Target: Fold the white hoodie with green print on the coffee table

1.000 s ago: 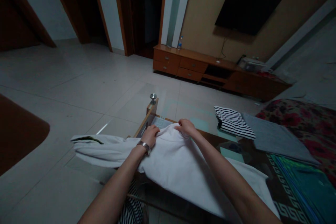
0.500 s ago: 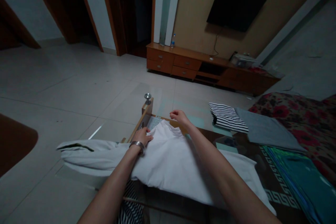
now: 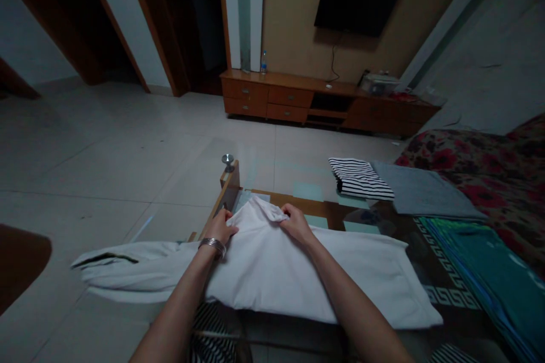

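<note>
A white garment (image 3: 272, 266) lies spread across the glass-topped table, its far edge raised in a peak between my two hands. My left hand (image 3: 220, 227), with silver bangles at the wrist, pinches the cloth left of the peak. To the right of the peak, my right hand (image 3: 295, 223) is closed on the same edge, fingertips tucked into the fabric. One long part of the garment reaches left past the table end and shows a dark opening or trim. The other part stretches flat to the right.
To the right lie a folded striped garment (image 3: 361, 178), grey cloth (image 3: 426, 190) and teal cloth (image 3: 481, 272), near a floral sofa (image 3: 477, 167). A metal-topped post (image 3: 228, 162) rises at the table's corner. Farther back stands a wooden cabinet (image 3: 268, 96).
My right hand has come down from above the garment and taken hold of its far edge. The left hand stays on the cloth. The view has shifted slightly right.
</note>
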Action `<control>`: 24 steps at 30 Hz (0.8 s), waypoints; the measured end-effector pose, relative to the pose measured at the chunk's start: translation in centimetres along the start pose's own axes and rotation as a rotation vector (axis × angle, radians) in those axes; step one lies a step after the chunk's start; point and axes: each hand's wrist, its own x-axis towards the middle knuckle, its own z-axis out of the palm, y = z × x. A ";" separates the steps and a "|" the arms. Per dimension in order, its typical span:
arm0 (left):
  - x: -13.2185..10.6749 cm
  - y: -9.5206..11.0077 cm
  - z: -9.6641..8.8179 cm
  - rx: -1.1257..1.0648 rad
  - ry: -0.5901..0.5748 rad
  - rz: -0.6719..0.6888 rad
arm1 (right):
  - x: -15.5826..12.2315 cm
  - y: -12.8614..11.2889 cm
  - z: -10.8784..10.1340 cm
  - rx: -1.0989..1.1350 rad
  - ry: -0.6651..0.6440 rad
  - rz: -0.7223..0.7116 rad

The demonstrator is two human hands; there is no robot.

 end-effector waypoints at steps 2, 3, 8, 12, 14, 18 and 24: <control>0.0 0.2 0.0 0.081 -0.011 -0.013 | -0.8 -0.1 0.3 0.169 0.032 -0.049; 0.0 0.3 0.1 0.124 -0.018 -0.010 | -1.2 -0.1 0.3 0.229 0.043 -0.066; 0.4 0.0 0.2 0.229 -0.057 0.052 | -1.3 0.7 -0.2 0.297 0.103 0.008; 0.8 -0.7 0.1 0.150 -0.005 0.031 | 0.3 1.1 0.1 0.119 0.166 0.212; 0.8 -0.8 0.0 0.145 0.025 0.009 | 0.7 0.8 0.1 -0.085 0.163 0.285; 0.7 -0.7 0.2 0.155 0.054 0.020 | 1.2 -0.9 -0.8 -0.492 0.025 0.280; 0.6 -0.8 -0.2 0.107 0.044 0.019 | 5.3 -3.8 0.0 -0.583 -0.173 0.097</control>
